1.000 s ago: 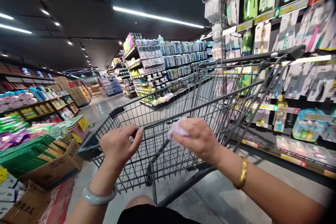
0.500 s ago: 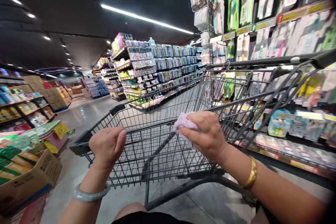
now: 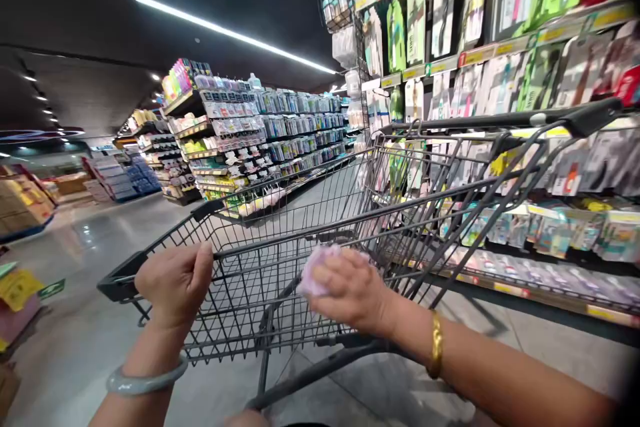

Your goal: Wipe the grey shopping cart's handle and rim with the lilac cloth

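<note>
A dark grey wire shopping cart (image 3: 240, 293) stands sideways in front of me, its handle end at the right. My left hand (image 3: 173, 280), with a pale bangle on the wrist, is closed around the cart's near top rail close to the front corner. In my right hand (image 3: 355, 290), bunched under the fingers, is a lilac cloth (image 3: 315, 270). That hand is at the near wire side, below the top rail, and a gold bracelet circles its wrist. The cloth's contact with the wires is partly hidden by my fingers.
Hanging packaged goods fill a tall shelf (image 3: 500, 80) behind the cart's handle end. Another stocked shelf (image 3: 300, 123) stands beyond the basket. At the left edge is a pink bin (image 3: 23, 317) with a yellow sign. Grey tiled floor (image 3: 100, 233) runs between them.
My right hand has moved down with the cloth, from the top rail to the side wires. The left hand keeps its hold on the rail. The view has turned to the right.
</note>
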`<action>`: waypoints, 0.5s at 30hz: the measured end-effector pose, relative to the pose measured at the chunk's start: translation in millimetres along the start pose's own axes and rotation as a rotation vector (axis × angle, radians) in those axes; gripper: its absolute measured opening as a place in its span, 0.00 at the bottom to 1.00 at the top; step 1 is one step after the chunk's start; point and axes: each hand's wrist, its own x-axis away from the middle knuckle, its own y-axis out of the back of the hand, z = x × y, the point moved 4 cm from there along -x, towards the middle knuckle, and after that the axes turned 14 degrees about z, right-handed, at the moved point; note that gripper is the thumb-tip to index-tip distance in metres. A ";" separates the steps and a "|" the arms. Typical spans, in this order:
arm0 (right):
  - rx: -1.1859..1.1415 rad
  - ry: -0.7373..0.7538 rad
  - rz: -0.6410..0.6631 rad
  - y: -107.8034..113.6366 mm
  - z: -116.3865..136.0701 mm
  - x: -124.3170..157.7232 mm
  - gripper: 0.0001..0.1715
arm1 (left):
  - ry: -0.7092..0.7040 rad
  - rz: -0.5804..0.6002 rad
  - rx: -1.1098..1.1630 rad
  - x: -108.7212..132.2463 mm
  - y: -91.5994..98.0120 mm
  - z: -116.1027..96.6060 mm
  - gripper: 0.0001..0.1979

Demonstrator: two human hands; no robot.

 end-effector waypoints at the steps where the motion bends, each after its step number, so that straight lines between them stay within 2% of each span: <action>1: -0.007 0.055 0.011 -2.3 2.5 1.8 0.07 | -0.017 -0.046 -0.044 -1.3 1.3 -3.4 0.27; 2: -0.005 0.078 0.005 -1.2 1.6 2.6 0.07 | -0.035 -0.084 -0.082 -2.3 2.6 -6.3 0.27; 4: 0.014 0.013 -0.053 10.2 -9.5 1.0 0.10 | -0.060 -0.111 -0.102 -3.4 4.0 -9.4 0.27; 6: 0.046 -0.117 -0.114 24.7 -24.2 -1.0 0.15 | -0.054 -0.095 -0.091 -3.6 4.4 -9.6 0.26; 8: 0.064 -0.164 -0.106 29.5 -28.6 0.9 0.17 | -0.052 -0.065 -0.078 -3.1 4.6 -9.9 0.25; 11: 0.056 -0.042 0.024 14.6 -11.0 14.0 0.12 | -0.047 -0.021 -0.042 -2.3 4.3 -10.0 0.23; 13: 0.026 0.045 0.119 4.3 2.1 25.4 0.07 | -0.025 -0.035 -0.007 -2.4 5.3 -6.6 0.23; 15: 0.019 0.038 0.133 8.0 2.5 31.9 0.06 | -0.041 0.000 0.095 -4.4 4.4 -0.5 0.22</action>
